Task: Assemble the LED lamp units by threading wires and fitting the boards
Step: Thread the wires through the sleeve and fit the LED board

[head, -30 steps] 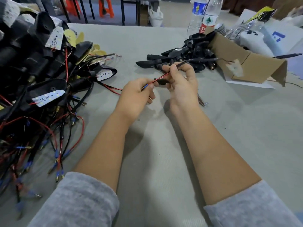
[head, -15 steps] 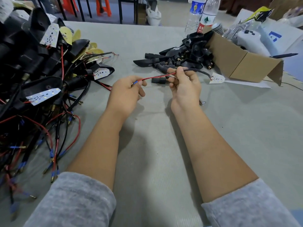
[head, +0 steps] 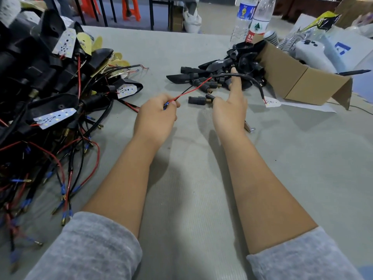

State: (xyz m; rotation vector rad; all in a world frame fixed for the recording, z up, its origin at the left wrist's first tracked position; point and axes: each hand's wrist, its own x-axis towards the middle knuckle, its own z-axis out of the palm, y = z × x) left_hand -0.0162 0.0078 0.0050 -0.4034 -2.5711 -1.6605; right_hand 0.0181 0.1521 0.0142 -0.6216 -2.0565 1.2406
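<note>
I see the left hand (head: pixel 155 116) mid-worktop, its grip closed in a pinch on the blue terminal end of the wire (head: pixel 193 88); fingers curled round it; the red and black leads run up and right from that pinch into a black sheathed cable (head: pixel 245 76); the cable arcs over the right hand (head: pixel 230 110) and drops to a small white LED board (head: pixel 272 102) lying flat on the worktop (head: pixel 201 199), just beside the cardboard box (head: pixel 298 81) near the far right edge; right hand's grip mostly open, index finger straight up and touching the cable from below; I cannot tell whether the thumb touches the black connector (head: pixel 198 100) lying between the two hands; loose black lamp housings (head: pixel 222 71) piled toward the far edge, against the box; big heap of wired lamp units (head: pixel 50 87) with white boards, red and black leads and blue terminals along the left edge; two plastic bottles (head: pixel 252 19) upright at the far edge behind the housings; white controller (head: pixel 310 51) sits in the box; small metal part (head: pixel 249 128) on the worktop, partly hidden by the right wrist; grey sleeves (head: pixel 90 249) on both forearms at the near edge.
</note>
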